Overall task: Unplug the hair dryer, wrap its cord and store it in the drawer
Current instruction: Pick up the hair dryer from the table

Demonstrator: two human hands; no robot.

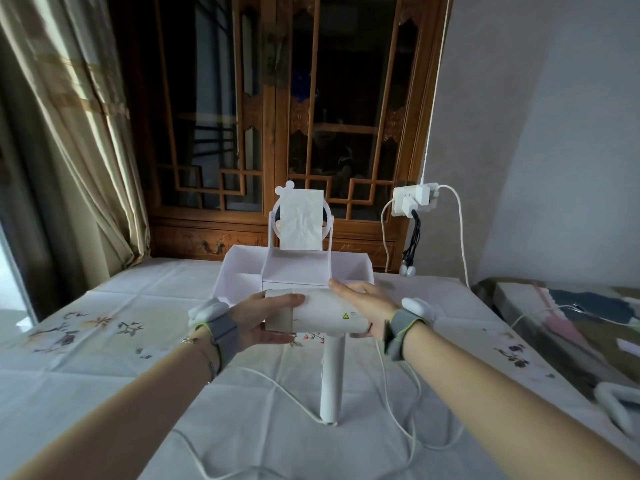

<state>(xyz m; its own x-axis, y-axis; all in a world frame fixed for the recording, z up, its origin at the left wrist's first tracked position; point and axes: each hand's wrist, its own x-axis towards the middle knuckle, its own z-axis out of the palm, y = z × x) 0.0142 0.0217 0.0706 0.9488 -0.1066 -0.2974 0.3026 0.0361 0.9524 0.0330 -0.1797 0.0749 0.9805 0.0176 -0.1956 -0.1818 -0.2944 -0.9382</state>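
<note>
Both hands, left (263,318) and right (363,303), grasp the hair dryer (322,315) barrel ends just before the organizer's (228,271) front edge

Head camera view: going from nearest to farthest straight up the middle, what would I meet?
Loose cord → hair dryer, held in both hands → white organizer tray → paper-covered mirror → wooden cabinet.

Both arms reached forward; the left hand (266,320) and right hand (363,303) clasped something between them, fingers extended
</note>
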